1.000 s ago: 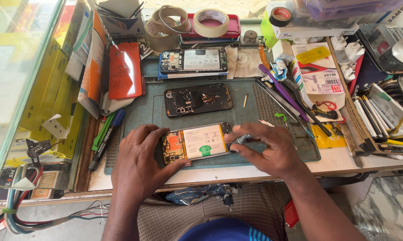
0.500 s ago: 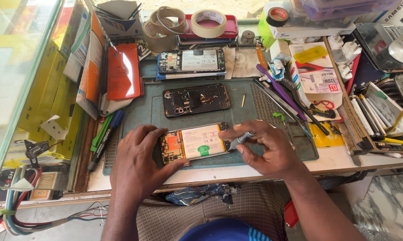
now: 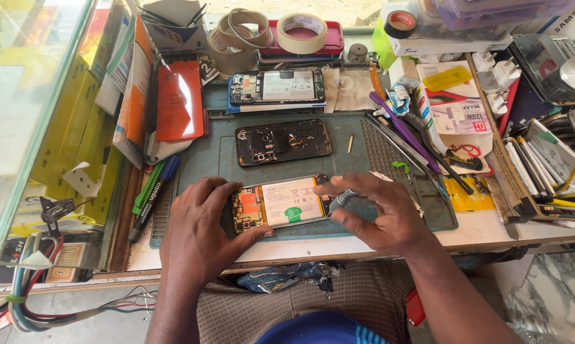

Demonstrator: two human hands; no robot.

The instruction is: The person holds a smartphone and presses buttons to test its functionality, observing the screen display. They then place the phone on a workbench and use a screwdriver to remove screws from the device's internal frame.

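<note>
A: Where does the opened phone (image 3: 280,205) lie, and how much room is around it?

B: I see it flat on the green mat (image 3: 357,159), near the mat's front edge, which runs close to the table's front edge (image 3: 491,232). Behind it lies a bare strip of mat, then a black phone frame (image 3: 283,141). To the right, tweezers and a purple tool (image 3: 399,130) lie slanted on the mat; to the left, two pens (image 3: 152,191) sit at the mat's border.

A: The hands?

B: My left hand (image 3: 198,236) wraps the phone's left end, thumb under the near edge. My right hand (image 3: 380,213) pinches a small grey screwdriver (image 3: 340,201) at the phone's right end.

A: Its look?

B: Back cover off: white battery with a green tab, orange parts at the left end.
</note>
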